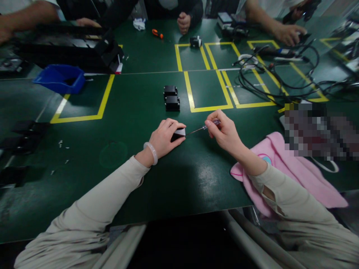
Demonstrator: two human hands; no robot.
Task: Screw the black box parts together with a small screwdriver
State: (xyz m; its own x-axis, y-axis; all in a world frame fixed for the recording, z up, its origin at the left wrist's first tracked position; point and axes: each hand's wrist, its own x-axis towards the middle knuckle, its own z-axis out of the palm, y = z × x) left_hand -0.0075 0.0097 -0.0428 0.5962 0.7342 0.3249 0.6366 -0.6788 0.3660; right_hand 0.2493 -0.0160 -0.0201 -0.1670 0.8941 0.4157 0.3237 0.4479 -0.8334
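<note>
On the green table, my left hand (pixel 165 137) is closed around a small black block (pixel 178 132), its thumb and fingers on either side. My right hand (pixel 223 129) grips the clear handle of a screwdriver (pixel 199 130). The thin shaft points left and its tip meets the block's right end; whether it sits in a screw is too small to tell. Beyond my left hand stand two similar black blocks (pixel 172 103), one behind the other, with small shiny screws at their sides. Several loose screws (pixel 66 161) lie to the left.
A blue bin (pixel 63 79) and a long black housing (pixel 70 48) stand at the back left. Cables (pixel 252 89) sprawl at the right, behind a pink cloth (pixel 294 172). Across the table are co-workers' hands (pixel 184 23), an orange screwdriver (pixel 157 34) and yellow tape outlines (pixel 211 110).
</note>
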